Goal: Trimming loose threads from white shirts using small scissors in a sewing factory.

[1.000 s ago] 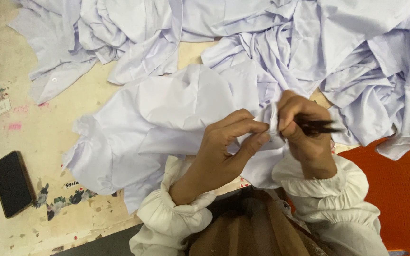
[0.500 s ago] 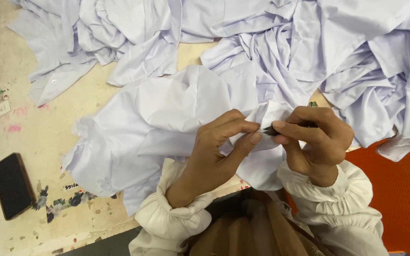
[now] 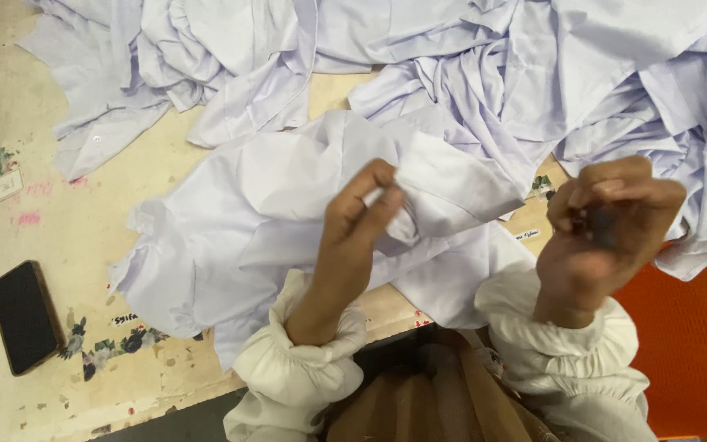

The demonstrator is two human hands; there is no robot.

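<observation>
Left hand (image 3: pixel 362 221) is pinching a fold of the white garment (image 3: pixel 288 213) between thumb and fingertips, near the middle of the worktable (image 3: pixel 67 237). The garment is lying crumpled, its lower hem hanging over the table's near edge. Right hand (image 3: pixel 607 221) is curling shut around a small dark tool (image 3: pixel 601 225), raised clear of the cloth to the right, over the table's corner and the orange crate (image 3: pixel 689 344) beside it. Tool is blurred; its kind is hard to make out. Pile of white garments (image 3: pixel 533 74) is crowding the far side and running out of frame at top and right. Bare tabletop is showing only at left, where a black phone (image 3: pixel 26 315) is lying close to the left edge. Cream cuffs are covering both wrists
</observation>
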